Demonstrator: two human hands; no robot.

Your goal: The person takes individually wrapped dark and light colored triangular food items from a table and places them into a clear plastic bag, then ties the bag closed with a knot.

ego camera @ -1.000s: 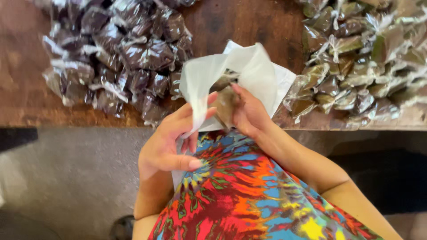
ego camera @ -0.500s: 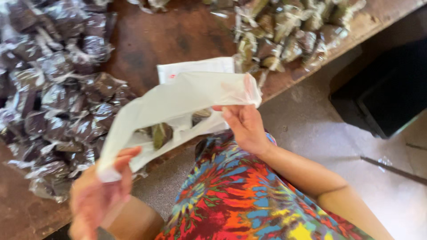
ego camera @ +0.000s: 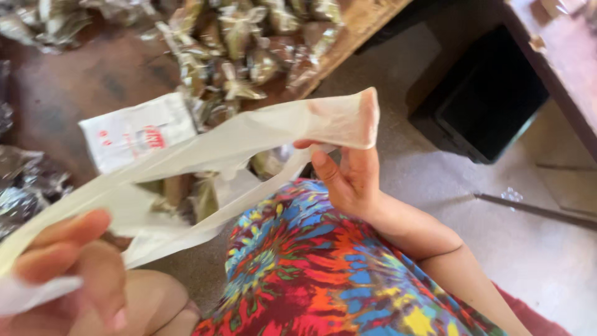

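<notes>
Nearest, the left hand is clenched on one handle of a thin white plastic bag, and the right hand pinches the other, stretching the bag taut above a bright tie-dye lap. It looks like pulling the handles out to knot them; that calls for crossing them. Beyond, wrapped packets crowd a wooden table; a dark box sits on the concrete floor.

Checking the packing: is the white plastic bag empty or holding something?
Holding something: wrapped packets show through the plastic bag, stretched between the left hand and right hand.
</notes>
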